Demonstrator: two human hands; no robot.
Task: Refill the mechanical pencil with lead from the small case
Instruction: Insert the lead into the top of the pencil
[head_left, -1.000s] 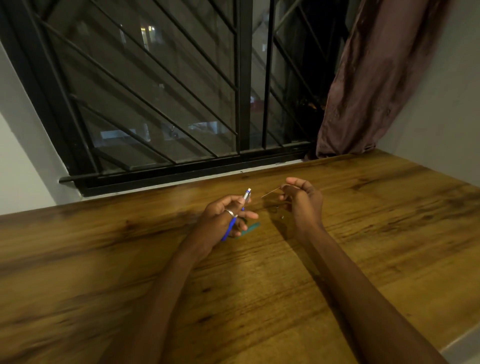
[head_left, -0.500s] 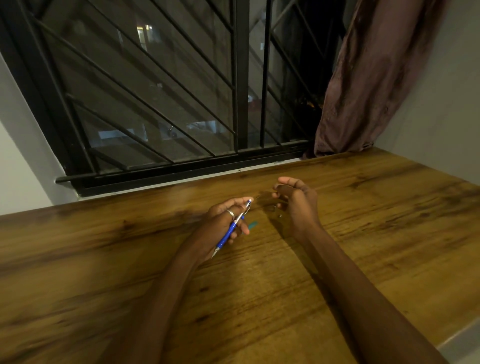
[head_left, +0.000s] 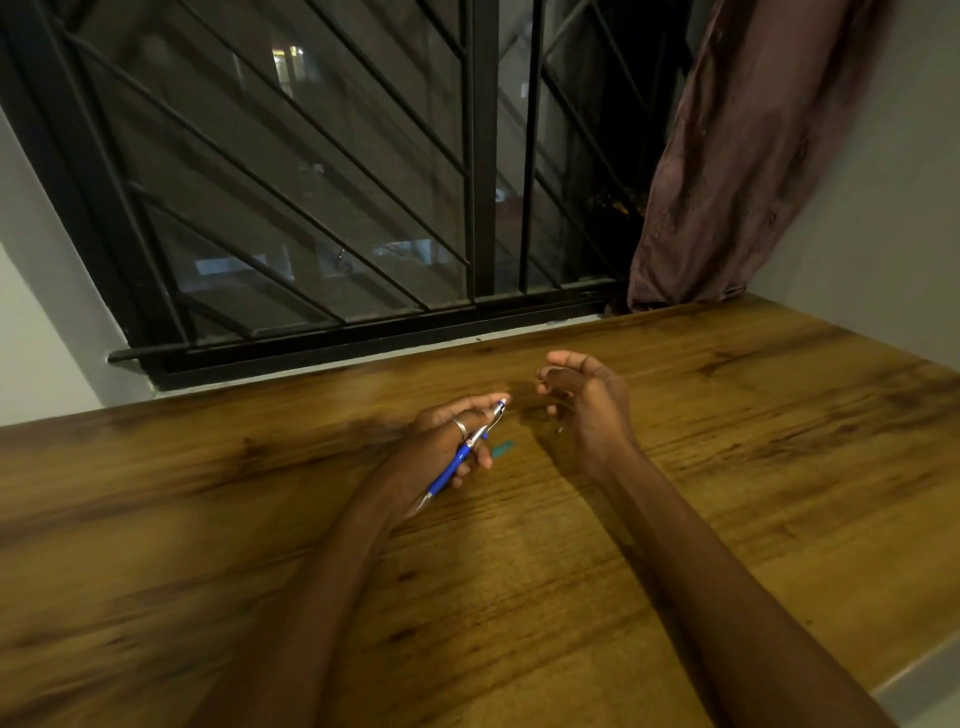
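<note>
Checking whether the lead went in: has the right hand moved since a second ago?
Yes, slightly. The right hand has drawn toward the blue mechanical pencil in the left hand, judged against the black window frame. No lead is visible now.

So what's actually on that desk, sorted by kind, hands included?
Hands: 2, left hand and right hand
Pencils: 1, blue pencil held in the left hand
Lead cases: 1, teal case lying on the desk
Rings: 1, ring on the left hand
Total: 5
</note>
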